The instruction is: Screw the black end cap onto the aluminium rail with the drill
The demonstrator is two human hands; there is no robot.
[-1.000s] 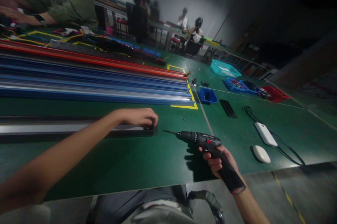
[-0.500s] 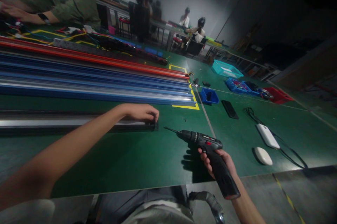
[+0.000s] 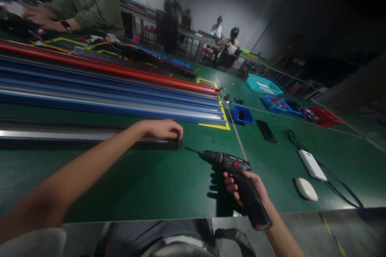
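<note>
My left hand (image 3: 164,129) rests at the right end of a dark metal profile (image 3: 159,144), its fingers curled over the end piece there. In my right hand (image 3: 251,186) is a black cordless drill (image 3: 238,164), held by its handle over the table's front part. The drill's long bit points left, its tip a short way from the profile's end. Behind my left hand lie several blue profiles (image 3: 120,94) and a red one (image 3: 120,67), side by side.
Right of the profiles are a small blue bin (image 3: 242,115), a black phone (image 3: 266,131), a white power bank (image 3: 312,165) with a cord and a white rounded object (image 3: 306,189). Farther back stand a turquoise basket (image 3: 263,85) and a red tray (image 3: 327,118). A person's sleeve (image 3: 98,9) is at upper left.
The drill has moved slightly left, its bit closer to the profile's end. My left hand stays at that end. The view has shifted a little.
</note>
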